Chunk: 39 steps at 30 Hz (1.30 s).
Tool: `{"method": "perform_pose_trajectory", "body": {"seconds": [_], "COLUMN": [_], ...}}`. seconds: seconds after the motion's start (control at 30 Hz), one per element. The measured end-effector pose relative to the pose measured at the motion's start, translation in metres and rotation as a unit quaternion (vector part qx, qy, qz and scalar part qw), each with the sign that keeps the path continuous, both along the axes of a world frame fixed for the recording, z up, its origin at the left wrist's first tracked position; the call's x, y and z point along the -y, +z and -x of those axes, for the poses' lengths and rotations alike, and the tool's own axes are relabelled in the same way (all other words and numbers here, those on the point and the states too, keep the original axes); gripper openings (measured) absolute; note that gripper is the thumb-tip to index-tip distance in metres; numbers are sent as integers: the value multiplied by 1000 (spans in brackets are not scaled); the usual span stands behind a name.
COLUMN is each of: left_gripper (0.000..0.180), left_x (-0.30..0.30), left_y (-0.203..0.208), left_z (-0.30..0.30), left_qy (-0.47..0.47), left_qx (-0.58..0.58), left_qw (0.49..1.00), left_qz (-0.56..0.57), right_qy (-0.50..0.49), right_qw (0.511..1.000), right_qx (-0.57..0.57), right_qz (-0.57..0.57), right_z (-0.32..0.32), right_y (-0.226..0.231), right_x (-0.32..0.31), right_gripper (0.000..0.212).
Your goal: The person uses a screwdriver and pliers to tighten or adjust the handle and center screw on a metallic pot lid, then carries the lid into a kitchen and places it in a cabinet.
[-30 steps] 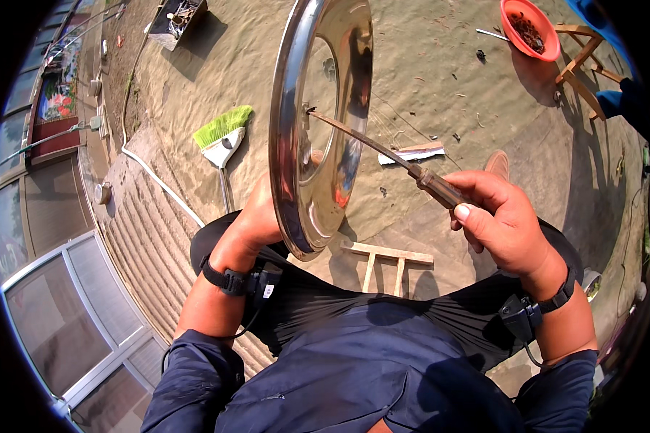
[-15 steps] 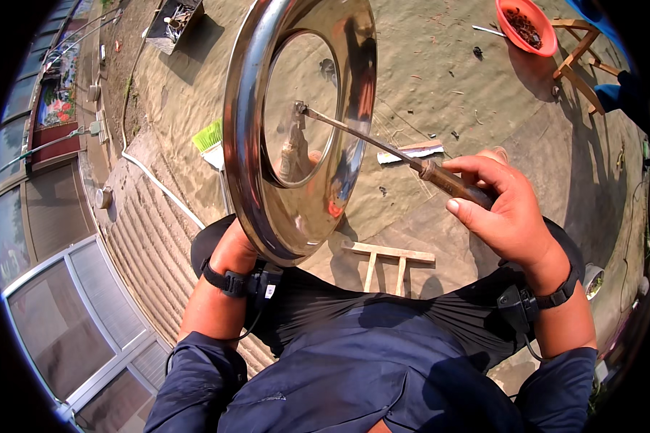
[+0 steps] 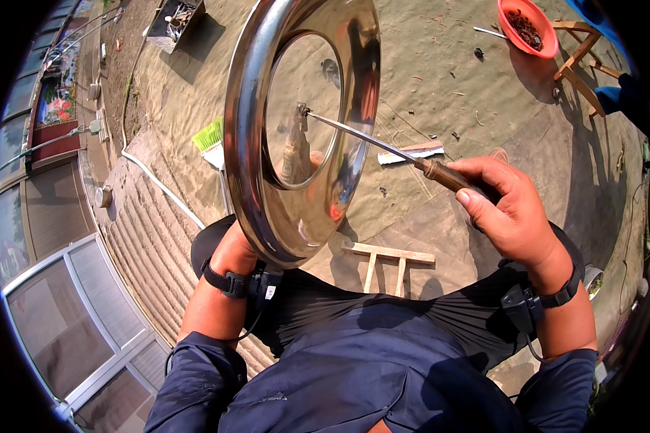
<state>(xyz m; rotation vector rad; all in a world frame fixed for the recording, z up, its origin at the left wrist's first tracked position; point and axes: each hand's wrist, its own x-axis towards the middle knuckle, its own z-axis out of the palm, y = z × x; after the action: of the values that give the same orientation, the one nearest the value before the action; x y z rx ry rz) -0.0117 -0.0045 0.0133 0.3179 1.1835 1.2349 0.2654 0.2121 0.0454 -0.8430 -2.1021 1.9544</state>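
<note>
A shiny round metal piece (image 3: 247,137), with a broad rounded rim and a mirror-like recessed middle, stands tilted on edge in front of me. My left hand (image 3: 240,242) is at its lower left rim, the fingers hidden behind the metal. In my right hand (image 3: 509,209) is the brown wooden handle of a long-shafted hand tool (image 3: 383,144), my thumb lying along the handle. The thin steel shaft runs left across the rim to a small fitting (image 3: 302,110) at the recess's middle; I cannot tell exactly what its tip does there. The recess reflects the handle and fingers.
A low wooden stool or frame (image 3: 390,254) is between my knees. A green-bristled brush (image 3: 211,138) lies to the left. At the far left is a box of tools (image 3: 172,29); at the far right, a red basin (image 3: 503,22) and a wooden chair (image 3: 576,72). A pale strip (image 3: 412,152) lies on the ground.
My right hand and the tool's handle have shifted slightly to the right, and the thumb has moved along the handle. The round metal piece has moved a little right.
</note>
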Motion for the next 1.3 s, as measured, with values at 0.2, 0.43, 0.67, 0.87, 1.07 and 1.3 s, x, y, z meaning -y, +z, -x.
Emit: {"method": "perform_pose_trajectory", "body": {"seconds": [0.2, 0.43, 0.67, 0.87, 1.07, 1.3], "left_gripper": [49, 56, 57, 48, 60, 65], "left_x": [-4, -2, -7, -35, -25, -37], "left_y": [10, 2, -21, 1, -20, 9], "left_z": [-6, -2, -15, -30, -39, -41], "left_qy": [-24, -55, -99, -219, -219, -234], "left_qx": [-74, -112, -191, -371, -413, -459], "left_qw": [997, 992, 976, 896, 875, 847], "left_qz": [-25, -32, -22, -103, -124, -131], "right_qy": [8, 53, -119, -171, -188, -154], "right_qw": [982, 988, 965, 947, 954, 961], "right_qx": [-1, 144, -58, -111, -82, -104], "right_qz": [-187, -32, 225, 248, 219, 202], "right_z": [3, 1, 32, 78, 86, 86], "right_y": [-1, -1, -20, -16, -9, -17], "right_x": [-1, -12, 9, 32, 37, 36], "right_gripper": [30, 20, 20, 22, 18, 18]}}
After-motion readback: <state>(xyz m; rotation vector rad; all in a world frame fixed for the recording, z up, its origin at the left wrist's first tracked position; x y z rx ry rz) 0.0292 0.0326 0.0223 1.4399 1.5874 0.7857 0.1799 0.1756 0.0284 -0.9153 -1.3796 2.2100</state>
